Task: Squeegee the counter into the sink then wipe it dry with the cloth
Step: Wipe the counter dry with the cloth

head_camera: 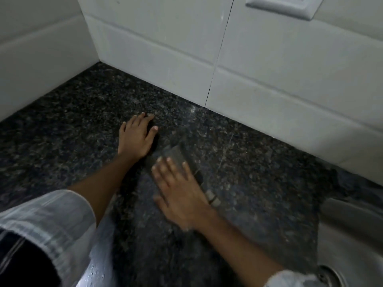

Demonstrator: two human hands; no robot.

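Dark speckled granite worktop (259,172), running to a white tiled wall (269,69) at the far side and a second white wall (31,59) at the left, meeting in a far corner. Pale switch plate (284,5) high on the tiled wall, cut off by the top edge.

Left hand (136,137) laid flat on the worktop near the middle, palm down, fingers (143,118) spread apart and empty, tips touching the stone. Forearm bare, light striped sleeve (51,220) rolled up at the near left.

Right hand (182,195) just near and right of the left one, blurred by motion, fingers (167,162) stretched forward and pressed down over a greyish object, taken for the squeegee (186,162). Broad pale part ahead of the fingertips, darker narrow part with a light band showing just right of the hand. Too blurred to tell whether clamped or merely pressed flat.

Stainless sink (352,224) at the near right, its rim beside the worktop edge, round drain (329,274) at the bottom right corner. Wet sheen on the stone at the near edge.
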